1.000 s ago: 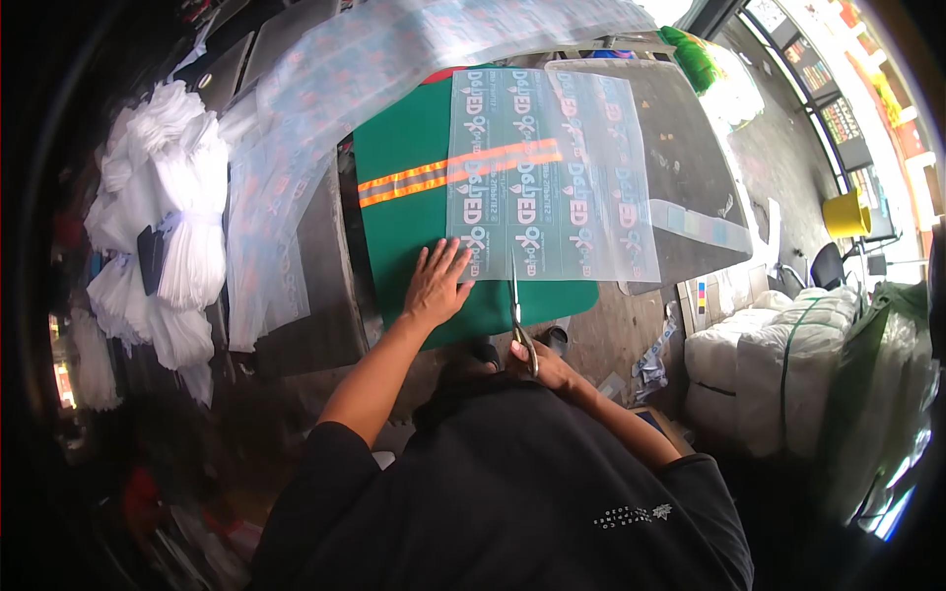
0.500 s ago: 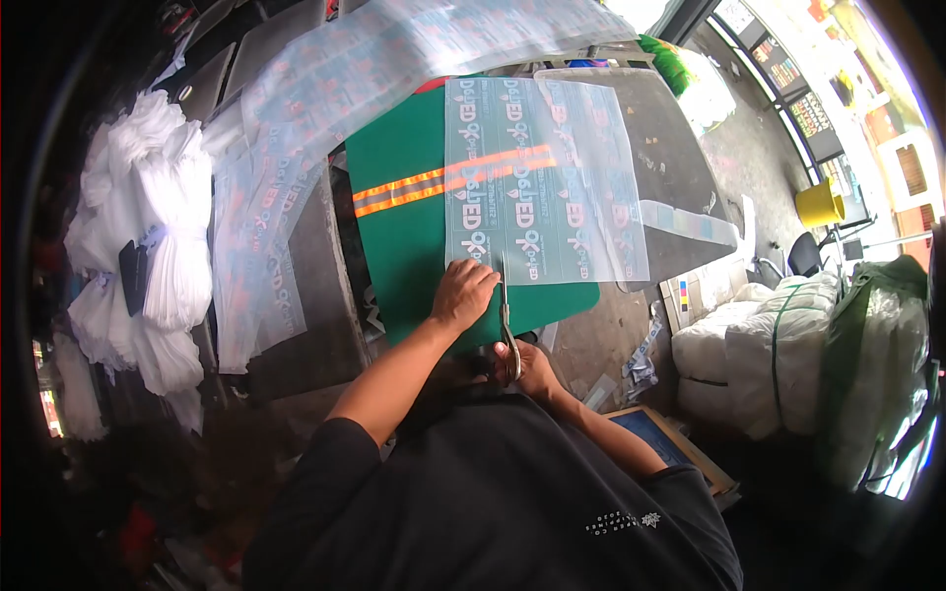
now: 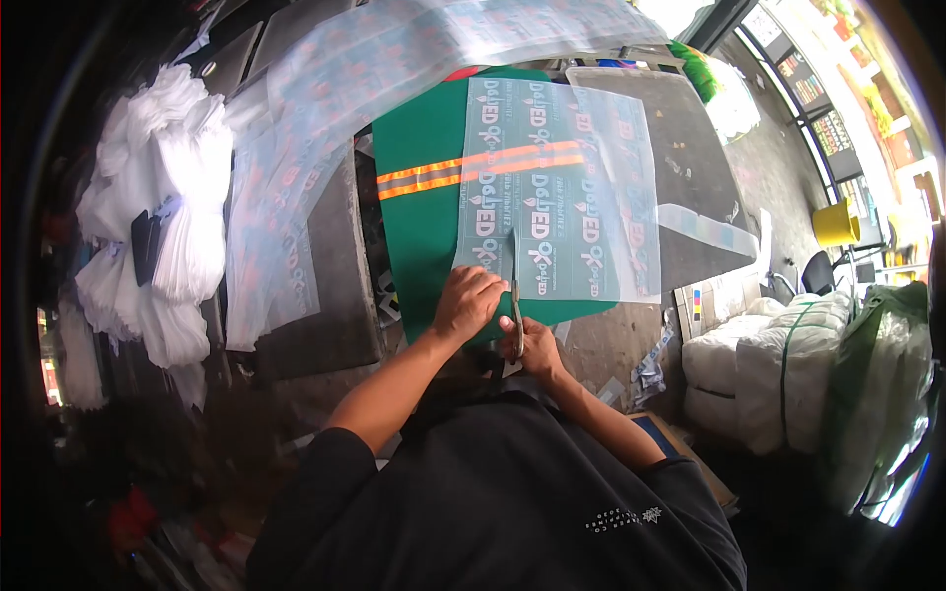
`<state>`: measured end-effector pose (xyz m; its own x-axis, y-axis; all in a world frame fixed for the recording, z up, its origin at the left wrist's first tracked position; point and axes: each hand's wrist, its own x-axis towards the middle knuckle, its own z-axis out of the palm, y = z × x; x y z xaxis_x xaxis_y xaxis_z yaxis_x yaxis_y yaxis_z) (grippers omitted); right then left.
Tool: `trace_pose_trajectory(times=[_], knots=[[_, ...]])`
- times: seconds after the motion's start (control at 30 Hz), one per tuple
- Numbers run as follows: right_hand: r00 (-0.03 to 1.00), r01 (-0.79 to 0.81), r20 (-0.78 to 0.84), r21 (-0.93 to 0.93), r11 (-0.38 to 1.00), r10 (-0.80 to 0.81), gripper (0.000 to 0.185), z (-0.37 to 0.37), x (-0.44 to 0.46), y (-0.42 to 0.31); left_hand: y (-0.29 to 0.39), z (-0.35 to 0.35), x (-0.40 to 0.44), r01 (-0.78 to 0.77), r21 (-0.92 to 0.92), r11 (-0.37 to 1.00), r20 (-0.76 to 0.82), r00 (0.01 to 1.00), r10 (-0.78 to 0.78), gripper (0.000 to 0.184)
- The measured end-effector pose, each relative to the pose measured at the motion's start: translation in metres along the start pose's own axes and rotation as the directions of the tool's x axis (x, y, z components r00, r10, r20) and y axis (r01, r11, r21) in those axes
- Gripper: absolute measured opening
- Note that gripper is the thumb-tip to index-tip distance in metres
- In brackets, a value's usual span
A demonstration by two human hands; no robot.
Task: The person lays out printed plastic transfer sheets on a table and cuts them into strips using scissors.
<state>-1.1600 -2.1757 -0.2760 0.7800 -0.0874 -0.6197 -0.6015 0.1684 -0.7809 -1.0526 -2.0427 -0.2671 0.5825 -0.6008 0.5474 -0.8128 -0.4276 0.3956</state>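
A translucent printed sheet (image 3: 623, 212) with repeated white and red lettering lies over a green board (image 3: 419, 241). An orange and silver reflective strip (image 3: 419, 180) crosses the board and shows through the sheet. My left hand (image 3: 470, 303) grips the sheet's near edge at its left corner, fingers bent and close together. Just right of it, my right hand (image 3: 538, 349) is closed round the handles of metal scissors (image 3: 518, 313). Their blades point away from me, over the sheet between two columns of print. How far apart the blades are is hard to make out.
More printed sheeting (image 3: 394, 49) drapes across the back and left. A bundle of white plastic (image 3: 187, 207) hangs at the left. Grey table panels (image 3: 690, 177) lie beyond the board. White bales (image 3: 788, 364) and a yellow bucket (image 3: 836, 224) stand at the right.
The scissor blades reach farther into the sheet, with my right hand close behind. My left hand stays at the near edge. The whole view has shifted slightly.
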Motion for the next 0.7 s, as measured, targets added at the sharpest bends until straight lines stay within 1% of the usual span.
trace_pose_trajectory(times=[0.07, 0.1, 0.17, 0.3, 0.37, 0.47, 0.6, 0.67, 0.7], knots=[[1.000, 0.020, 0.001, 0.074, 0.997, -0.021, 0.047, 0.004, 0.002, -0.002, 0.003, -0.004, -0.001, 0.019, -0.009, 1.000, -0.009, 1.000, -0.019, 0.019], [1.000, 0.022, 0.004, 0.072, 0.997, -0.022, 0.047, 0.003, 0.004, -0.005, 0.006, -0.007, -0.001, 0.022, -0.021, 1.000, -0.005, 1.000, -0.022, 0.019], [1.000, -0.026, 0.016, 0.149, 0.989, 0.024, 0.040, 0.003, 0.008, -0.012, 0.009, -0.009, -0.003, 0.024, -0.032, 0.999, 0.000, 1.000, -0.024, 0.018], [0.999, -0.036, -0.013, 0.119, 0.992, 0.038, 0.040, 0.004, 0.012, -0.017, 0.011, -0.009, -0.004, 0.053, -0.044, 0.998, -0.028, 0.998, -0.054, 0.019], [0.999, 0.003, -0.037, 0.082, 0.997, 0.000, 0.040, 0.004, 0.012, -0.015, 0.011, -0.010, -0.004, 0.064, -0.038, 0.997, -0.030, 0.997, -0.065, 0.019], [0.998, 0.019, -0.054, 0.041, 0.999, -0.017, 0.041, 0.002, 0.010, -0.014, 0.009, -0.012, -0.006, 0.065, -0.045, 0.997, -0.022, 0.998, -0.066, 0.021], [0.999, 0.018, -0.039, -0.002, 1.000, -0.018, 0.042, 0.000, 0.010, -0.021, 0.008, -0.012, -0.009, 0.056, -0.046, 0.997, -0.027, 0.998, -0.057, 0.021], [0.997, -0.075, -0.031, 0.055, 0.996, 0.077, 0.043, 0.000, 0.011, -0.035, 0.010, -0.012, -0.011, 0.051, -0.056, 0.997, -0.031, 0.998, -0.053, 0.021], [0.997, -0.075, -0.031, 0.054, 0.996, 0.077, 0.043, -0.001, 0.015, -0.038, 0.013, -0.013, -0.012, 0.062, -0.058, 0.996, -0.022, 0.998, -0.064, 0.020]])
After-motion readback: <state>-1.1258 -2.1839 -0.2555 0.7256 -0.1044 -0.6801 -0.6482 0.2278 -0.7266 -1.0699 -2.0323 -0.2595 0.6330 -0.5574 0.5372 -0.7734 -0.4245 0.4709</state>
